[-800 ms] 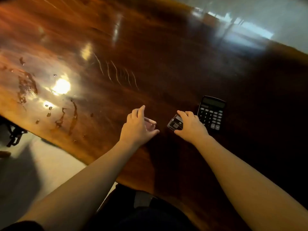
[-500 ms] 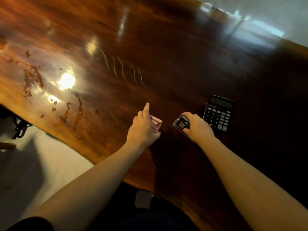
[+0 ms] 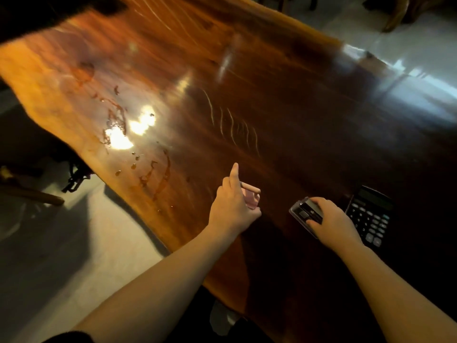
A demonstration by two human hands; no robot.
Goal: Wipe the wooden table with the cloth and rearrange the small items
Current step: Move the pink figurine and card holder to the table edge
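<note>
A glossy wooden table [image 3: 272, 100] fills the view. My left hand [image 3: 231, 206] rests near its front edge and grips a small pink item [image 3: 251, 197], with the index finger pointing up. To its right, my right hand [image 3: 331, 222] holds a small dark, clear-cased box [image 3: 303, 212] on the table. A black calculator [image 3: 369, 214] lies flat just right of that hand. No cloth is in view.
Wet streaks and drops [image 3: 146, 167] lie on the table's left part, near bright light glare [image 3: 128, 134]. The table's wavy left edge drops to a pale floor [image 3: 74, 243]. A dark object [image 3: 74, 179] and a wooden leg [image 3: 29, 194] stand at the left.
The view has swung up and left, showing more of the table. Both hands keep their hold; the left index finger has lifted and the right hand has pulled the box slightly nearer.
</note>
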